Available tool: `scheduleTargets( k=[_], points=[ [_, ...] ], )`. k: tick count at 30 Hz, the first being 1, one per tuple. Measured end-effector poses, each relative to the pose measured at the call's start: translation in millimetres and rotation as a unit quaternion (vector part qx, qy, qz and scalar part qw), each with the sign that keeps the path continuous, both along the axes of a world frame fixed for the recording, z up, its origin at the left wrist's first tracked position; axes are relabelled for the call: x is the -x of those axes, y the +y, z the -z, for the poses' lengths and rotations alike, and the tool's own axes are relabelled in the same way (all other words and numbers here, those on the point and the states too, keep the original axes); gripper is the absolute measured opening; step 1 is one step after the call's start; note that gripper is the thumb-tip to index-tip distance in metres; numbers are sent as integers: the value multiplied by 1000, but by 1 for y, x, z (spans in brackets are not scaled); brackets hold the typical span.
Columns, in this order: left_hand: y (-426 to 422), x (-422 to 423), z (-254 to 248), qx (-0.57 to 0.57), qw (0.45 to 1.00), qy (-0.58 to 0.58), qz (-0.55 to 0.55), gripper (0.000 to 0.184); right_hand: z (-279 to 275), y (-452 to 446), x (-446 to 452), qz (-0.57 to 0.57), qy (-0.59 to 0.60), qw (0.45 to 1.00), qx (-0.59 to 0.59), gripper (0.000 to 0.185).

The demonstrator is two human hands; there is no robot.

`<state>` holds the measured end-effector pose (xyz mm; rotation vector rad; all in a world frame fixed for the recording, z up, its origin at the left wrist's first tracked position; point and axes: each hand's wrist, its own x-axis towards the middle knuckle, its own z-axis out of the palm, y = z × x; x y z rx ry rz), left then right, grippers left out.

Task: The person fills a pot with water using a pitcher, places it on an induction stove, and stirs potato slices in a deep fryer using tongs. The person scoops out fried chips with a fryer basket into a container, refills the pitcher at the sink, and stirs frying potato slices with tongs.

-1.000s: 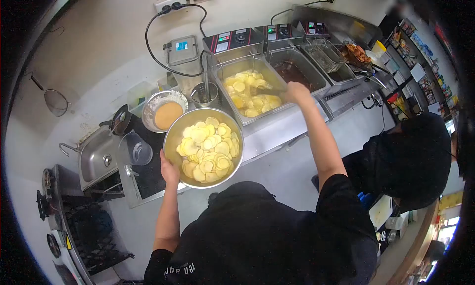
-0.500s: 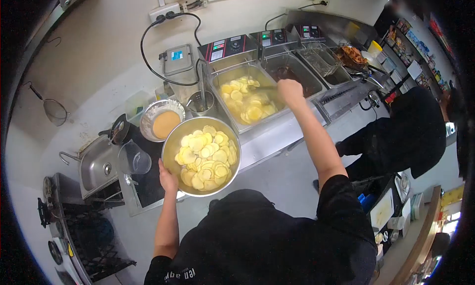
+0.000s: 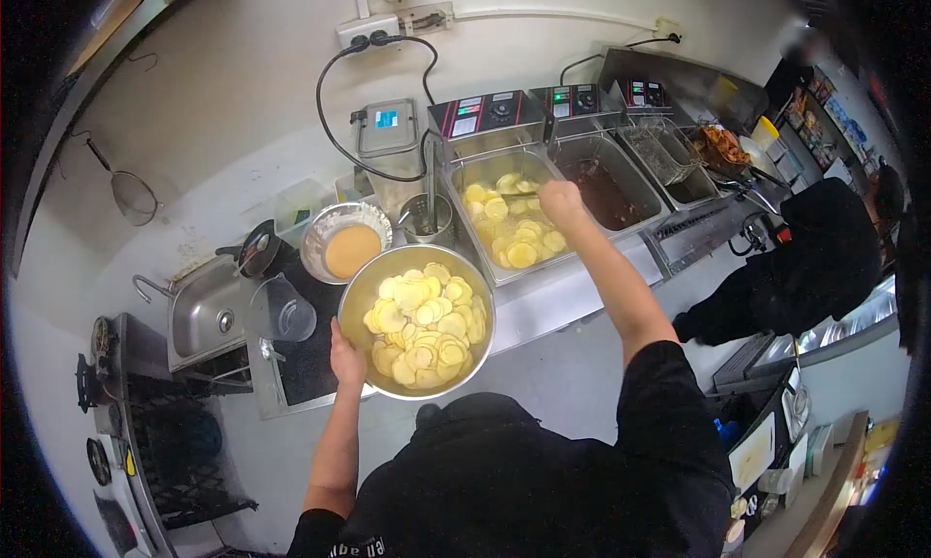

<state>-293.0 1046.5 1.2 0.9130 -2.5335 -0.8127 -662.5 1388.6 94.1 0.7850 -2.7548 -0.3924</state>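
My left hand [image 3: 347, 356] holds the rim of a large metal bowl [image 3: 351, 301] on its left side. Thin pale-yellow slices, seemingly potato [image 3: 427, 330], fill the bowl, which is tipped toward me. Over the nearest fryer, my right hand [image 3: 562, 205] is closed round a thin metal utensil [image 3: 521, 197]. Its far end lies among slices [image 3: 519, 240] in the fryer's oil, so I cannot tell its exact kind. The fryer tank [image 3: 464, 223] stands just beyond the bowl.
A second fryer [image 3: 606, 185] with dark oil and a third with wire baskets [image 3: 661, 149] continue rightward. Left of them are a batter bowl [image 3: 320, 219], a clear jug [image 3: 286, 311] and a sink [image 3: 204, 316]. A person in black [image 3: 810, 257] stands at right.
The camera view has shifted, so the scene sits further right and lower. My right hand has moved left over the fryer, and the slices there have shifted. My left hand still holds the bowl.
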Motion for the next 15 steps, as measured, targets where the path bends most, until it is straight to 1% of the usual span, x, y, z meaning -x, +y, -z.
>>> scheduleTargets(
  k=[2,4,5,7,8,11,13,15],
  points=[
    [-3,1,5,4,1000,15,5,53,-21,11,-28,-5,-11,1000,-6,14],
    [-3,1,6,8,999,30,12,53,-44,21,-49,13,-47,999,3,13],
    [-2,1,4,4,999,33,9,53,-60,26,-55,16,-45,999,2,13],
    [-2,2,5,-2,999,36,9,53,-81,36,-62,69,-51,996,31,16],
    [-3,2,7,8,999,32,4,53,-83,38,-55,107,-52,991,55,16],
    [-2,3,4,12,1000,22,0,54,-80,42,-35,130,-33,988,78,17],
    [-4,3,7,7,1000,17,-1,55,-65,41,-24,129,-38,987,87,17],
    [-9,3,17,5,1000,30,4,56,-44,38,-16,126,-68,981,129,14]
  ],
)
